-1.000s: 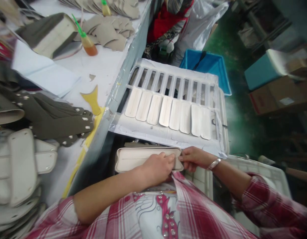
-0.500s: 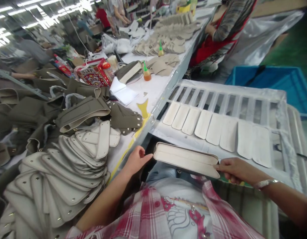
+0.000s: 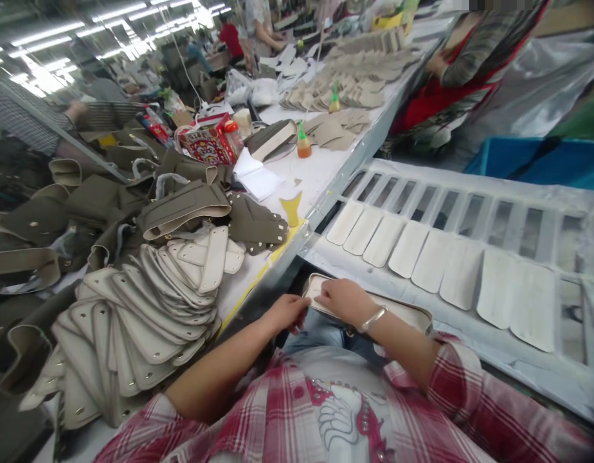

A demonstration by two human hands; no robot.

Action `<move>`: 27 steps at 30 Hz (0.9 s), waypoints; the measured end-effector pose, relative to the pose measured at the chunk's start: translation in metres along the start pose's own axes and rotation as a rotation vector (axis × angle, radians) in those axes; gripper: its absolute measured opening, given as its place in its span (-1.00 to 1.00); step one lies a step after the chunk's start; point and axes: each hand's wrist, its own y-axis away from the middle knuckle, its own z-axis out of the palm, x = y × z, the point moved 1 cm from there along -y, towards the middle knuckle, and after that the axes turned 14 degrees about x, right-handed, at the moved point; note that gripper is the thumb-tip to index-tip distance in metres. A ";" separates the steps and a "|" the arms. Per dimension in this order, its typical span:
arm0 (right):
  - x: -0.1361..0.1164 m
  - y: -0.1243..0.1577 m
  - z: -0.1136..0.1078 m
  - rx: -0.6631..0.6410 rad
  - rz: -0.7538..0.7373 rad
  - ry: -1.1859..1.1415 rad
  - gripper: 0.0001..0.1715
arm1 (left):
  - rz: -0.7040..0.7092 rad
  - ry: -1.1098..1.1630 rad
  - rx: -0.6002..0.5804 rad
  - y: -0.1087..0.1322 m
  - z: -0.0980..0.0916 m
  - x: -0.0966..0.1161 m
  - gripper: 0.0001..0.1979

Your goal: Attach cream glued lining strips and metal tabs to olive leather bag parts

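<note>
On the lap, over blue jeans (image 3: 321,329) and a plaid shirt (image 3: 490,411): a long cream panel (image 3: 405,310) with a raised rim, lying at a slant, one end under the right hand (image 3: 345,301). Fingers (image 3: 332,290) of that hand flat and pressed together on the panel's inner face, pinching nothing visible, more a steadying touch than a grip. A silver bangle (image 3: 373,319) on that wrist. Left hand (image 3: 285,314) just beside the same end, fingers loosely curled toward it; any contact seems unlikely, though from this angle impossible to tell.

At the near edge of the tabletop (image 3: 321,161), within easy reach on the left, a heap of pale studded panels (image 3: 133,328), fanned and overlapping, perhaps so that each comes away singly. Just past them, olive bag parts (image 3: 184,209) in loose piles. To the right, on a white slatted rack (image 3: 470,215), eight cream strips (image 3: 407,249) in a row, set apart so that none overlaps.

Farther along the tabletop, a yellow cut shape (image 3: 292,209) at the edge, white paper (image 3: 257,175), and a glue bottle (image 3: 303,143) with a green nozzle. Beyond the rack, a blue bin (image 3: 528,164) and a co-worker's striped sleeve (image 3: 463,71).
</note>
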 end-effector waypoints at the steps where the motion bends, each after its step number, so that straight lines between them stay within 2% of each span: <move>1: 0.001 -0.008 0.000 -0.029 0.004 0.004 -0.69 | -0.020 0.011 -0.015 0.000 0.000 0.002 -0.64; 8: 0.002 -0.024 -0.002 -0.094 0.023 -0.003 -0.63 | -0.082 0.041 -0.034 -0.002 -0.001 0.006 -0.72; 14: 0.002 -0.034 -0.005 -0.169 0.053 -0.037 -0.58 | -0.079 -0.099 0.006 -0.008 -0.002 0.017 -0.71; 20: 0.008 -0.031 -0.011 -0.163 0.056 -0.048 -0.57 | -0.015 -0.259 -0.046 -0.018 -0.007 0.027 -0.64; 22: 0.009 -0.028 -0.009 -0.141 0.047 -0.053 -0.57 | 0.052 -0.263 -0.080 -0.018 -0.010 0.027 -0.61; 24: 0.012 -0.026 -0.006 -0.117 0.034 -0.060 -0.58 | 0.155 -0.171 -0.139 -0.018 -0.011 0.022 -0.54; 27: 0.016 -0.025 0.001 -0.094 0.017 -0.070 -0.60 | 0.224 0.155 -0.148 -0.021 -0.006 0.009 -0.49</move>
